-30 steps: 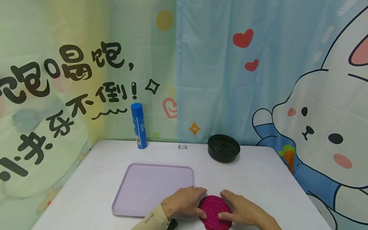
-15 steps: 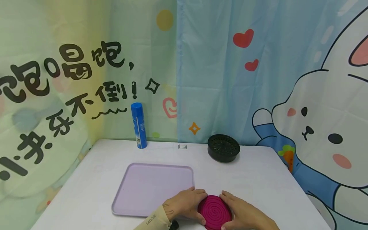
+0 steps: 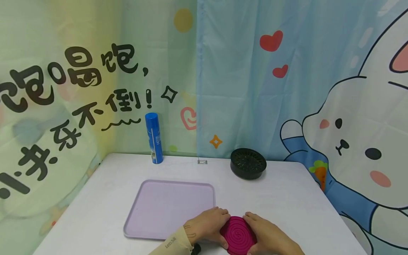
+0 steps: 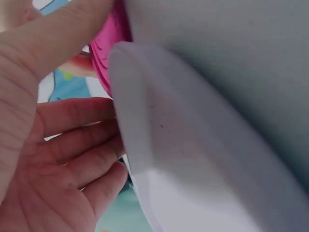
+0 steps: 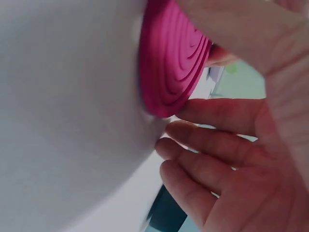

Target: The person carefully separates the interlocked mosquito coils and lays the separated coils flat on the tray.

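Observation:
A magenta coil with a spiral top (image 3: 238,235) lies flat on the white table at the front, its near edge cut off by the frame. My left hand (image 3: 210,225) touches its left rim, the thumb at the near side. On the opposite side my right hand (image 3: 271,236) cups the rim, fingertips at the far edge and thumb at the near edge. In the right wrist view, the index fingertip meets the rim of the coil (image 5: 169,63), and the fingers stay fairly straight. The left wrist view has the coil (image 4: 107,46) partly hidden behind the thumb and the tray's edge.
A lilac tray (image 3: 172,209) lies left of the coil, with my left forearm over its near right corner. At the back stand a blue spray can (image 3: 154,138) and a round black container (image 3: 248,164). A printed curtain (image 3: 236,81) hangs behind the table.
The right thumb has slid off the coil's top to its near edge. Both hands have drawn in against the rim, and the coil's outline looks rounder.

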The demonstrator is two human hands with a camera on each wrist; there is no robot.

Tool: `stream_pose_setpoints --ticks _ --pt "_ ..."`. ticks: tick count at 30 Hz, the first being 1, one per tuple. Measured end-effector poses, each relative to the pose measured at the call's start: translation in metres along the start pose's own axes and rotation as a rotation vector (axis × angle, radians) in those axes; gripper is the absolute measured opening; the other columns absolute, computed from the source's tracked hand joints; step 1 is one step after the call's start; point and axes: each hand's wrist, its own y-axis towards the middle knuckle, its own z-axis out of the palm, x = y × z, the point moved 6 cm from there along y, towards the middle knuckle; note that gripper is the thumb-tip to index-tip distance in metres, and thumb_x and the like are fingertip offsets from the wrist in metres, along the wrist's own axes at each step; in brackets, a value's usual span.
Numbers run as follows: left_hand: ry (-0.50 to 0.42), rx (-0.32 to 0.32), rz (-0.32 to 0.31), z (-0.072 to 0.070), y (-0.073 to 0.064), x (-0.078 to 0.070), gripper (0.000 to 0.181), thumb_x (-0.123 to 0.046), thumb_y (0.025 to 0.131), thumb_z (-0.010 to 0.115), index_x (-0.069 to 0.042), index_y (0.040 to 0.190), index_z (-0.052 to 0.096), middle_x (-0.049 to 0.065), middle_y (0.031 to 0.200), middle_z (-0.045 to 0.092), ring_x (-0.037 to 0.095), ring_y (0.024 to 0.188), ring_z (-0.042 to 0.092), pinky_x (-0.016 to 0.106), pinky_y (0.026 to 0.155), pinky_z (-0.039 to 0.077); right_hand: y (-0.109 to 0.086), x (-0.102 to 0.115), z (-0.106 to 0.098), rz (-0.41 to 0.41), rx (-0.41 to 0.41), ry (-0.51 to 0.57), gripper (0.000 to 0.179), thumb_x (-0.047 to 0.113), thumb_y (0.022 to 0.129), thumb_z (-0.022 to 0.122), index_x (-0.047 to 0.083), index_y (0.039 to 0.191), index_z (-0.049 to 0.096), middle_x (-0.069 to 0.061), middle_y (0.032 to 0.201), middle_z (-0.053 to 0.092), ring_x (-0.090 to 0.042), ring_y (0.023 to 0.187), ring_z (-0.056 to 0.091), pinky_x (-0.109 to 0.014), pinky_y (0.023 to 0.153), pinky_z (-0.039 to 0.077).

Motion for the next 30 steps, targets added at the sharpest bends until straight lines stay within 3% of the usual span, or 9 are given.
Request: stream_pose_setpoints --ticks 4,14,30 --pt "-0.017 0.02 -0.032 0.0005 0.0024 -0.0001 0.072 -0.059 0.063 0.09 -0.015 0.116 0.069 -0.008 0.109 0.064 0.001 0.098 0.059 0.016 0.091 0.051 0.0021 0.0041 -0.0009 0.003 -0.011 -0.009 0.098 0.037 0.056 0.1 0.0 0.137 0.058 -0.019 0.14 0.057 -0.038 0.126 0.057 -0.06 0.095 0.054" --pt "-0.086 0.023 -0.024 0.0021 0.0056 0.0018 0.075 -0.055 0.062 0.093 -0.014 0.12 0.069 -0.006 0.109 0.06 0.0 0.093 0.051 0.013 0.087 0.049 0.0072 0.0046 -0.0021 -0.083 -0.009 -0.032 0.097 0.042 0.053 0.1 -0.002 0.13 0.06 -0.005 0.108 0.057 -0.021 0.1 0.059 -0.051 0.088 0.06" --pt "-0.274 0.073 -0.041 0.0064 0.0097 0.0054 0.075 -0.041 0.063 0.097 -0.014 0.123 0.061 -0.008 0.106 0.051 0.0 0.097 0.047 0.014 0.088 0.049 0.0077 0.0008 -0.0002 -0.211 -0.02 -0.009 0.096 0.048 0.053 0.098 0.001 0.124 0.055 -0.002 0.11 0.053 -0.017 0.101 0.055 -0.043 0.088 0.059"
